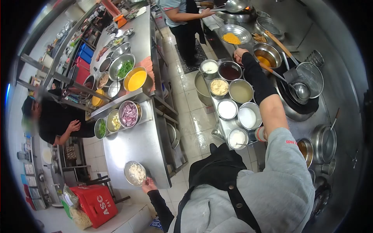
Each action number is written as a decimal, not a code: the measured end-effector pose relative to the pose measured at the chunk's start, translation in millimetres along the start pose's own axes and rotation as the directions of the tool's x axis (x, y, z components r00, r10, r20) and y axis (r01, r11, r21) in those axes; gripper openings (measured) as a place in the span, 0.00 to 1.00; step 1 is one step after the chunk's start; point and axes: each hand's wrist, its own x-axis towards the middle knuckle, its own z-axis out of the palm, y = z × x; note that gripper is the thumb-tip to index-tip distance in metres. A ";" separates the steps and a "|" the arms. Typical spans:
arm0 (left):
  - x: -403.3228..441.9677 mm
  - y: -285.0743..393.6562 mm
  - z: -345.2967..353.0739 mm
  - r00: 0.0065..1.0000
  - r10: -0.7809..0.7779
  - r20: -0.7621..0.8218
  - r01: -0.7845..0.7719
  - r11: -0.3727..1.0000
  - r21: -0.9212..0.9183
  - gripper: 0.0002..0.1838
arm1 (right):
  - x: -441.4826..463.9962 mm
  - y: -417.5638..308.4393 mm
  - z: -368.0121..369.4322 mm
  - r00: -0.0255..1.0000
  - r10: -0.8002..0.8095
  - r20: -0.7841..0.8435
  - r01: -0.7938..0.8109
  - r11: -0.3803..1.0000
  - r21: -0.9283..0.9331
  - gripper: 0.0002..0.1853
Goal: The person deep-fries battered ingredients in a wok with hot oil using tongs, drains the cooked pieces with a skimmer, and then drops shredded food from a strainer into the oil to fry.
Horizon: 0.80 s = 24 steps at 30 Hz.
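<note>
My left hand [149, 185] pinches the rim of a metal bowl [126, 176] at the near end of the steel table. Pale, whitish pieces of food [136, 173] lie in that bowl. Stretched far forward, my right hand [239, 55] is closed around the handle of a round metal strainer [244, 34]. Small yellow pieces of food [231, 38] rest in the strainer. Below my right arm stand several metal pots of seasonings, among them one with dark red liquid [229, 71] and one with white powder [227, 109].
A pot of amber oil [266, 58] and a wok with ladles [297, 93] stand right of my arm. Ahead, a co-worker [178, 17] handles a ladle over a flame. Another person [58, 116] stands left. Bowls of red onion [129, 113] and yellow liquid [137, 80] line the table.
</note>
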 end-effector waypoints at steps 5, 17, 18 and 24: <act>3.3 0.9 -2.9 1.000 0.001 0.020 -0.002 1.000 0.027 0.12 | 5.6 -23.5 -23.1 1.000 0.004 0.028 -0.008 0.989 0.146 0.06; 13.2 3.4 7.0 1.000 -0.028 0.008 0.028 0.999 -0.039 0.11 | -96.7 -84.8 -330.1 0.932 -0.195 -0.305 0.286 0.913 0.290 0.14; 18.0 4.3 6.9 0.999 -0.035 0.020 0.035 0.999 -0.037 0.11 | -131.6 -68.1 -350.9 0.901 -0.241 -0.360 0.340 0.909 0.240 0.14; 44.5 9.8 6.5 0.990 0.071 0.118 -0.071 0.997 -0.005 0.07 | -373.5 114.3 -522.5 0.704 -0.200 -0.682 0.332 0.941 0.067 0.12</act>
